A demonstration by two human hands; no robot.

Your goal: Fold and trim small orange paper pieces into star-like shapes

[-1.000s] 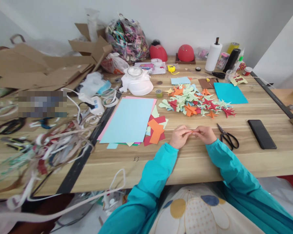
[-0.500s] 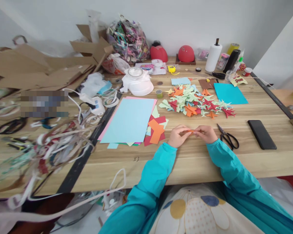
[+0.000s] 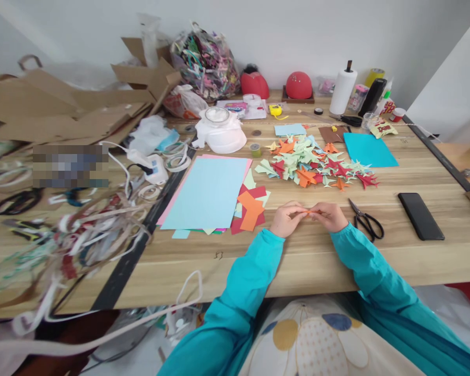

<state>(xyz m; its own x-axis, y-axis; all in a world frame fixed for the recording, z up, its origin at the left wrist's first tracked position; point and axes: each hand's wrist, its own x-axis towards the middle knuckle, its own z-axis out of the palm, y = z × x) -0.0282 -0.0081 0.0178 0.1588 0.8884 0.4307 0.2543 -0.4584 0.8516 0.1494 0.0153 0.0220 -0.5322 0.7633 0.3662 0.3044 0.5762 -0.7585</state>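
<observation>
A small piece of folded orange paper [image 3: 307, 211] is pinched between my two hands, just above the table. My left hand [image 3: 288, 218] grips its left end with thumb and fingers; my right hand [image 3: 329, 215] grips the other end. Fingers cover most of the paper, so its shape is hidden. Left of my hands lie orange paper scraps [image 3: 252, 209] over red and green ones, beside a stack of coloured sheets [image 3: 203, 193] with light blue on top. Behind my hands spreads a pile of folded paper figures [image 3: 309, 161] in green, orange and red.
Black-handled scissors [image 3: 366, 219] and a black phone [image 3: 421, 216] lie to the right. A turquoise sheet [image 3: 370, 150] rests behind them. Tangled ribbons [image 3: 97, 230], a power strip [image 3: 154, 169] and cardboard [image 3: 62, 109] crowd the left. A paper towel roll [image 3: 342, 91] stands at the back.
My hands have drawn very slightly closer together around the orange paper, and less of it shows between the fingers. Everything else stays in place.
</observation>
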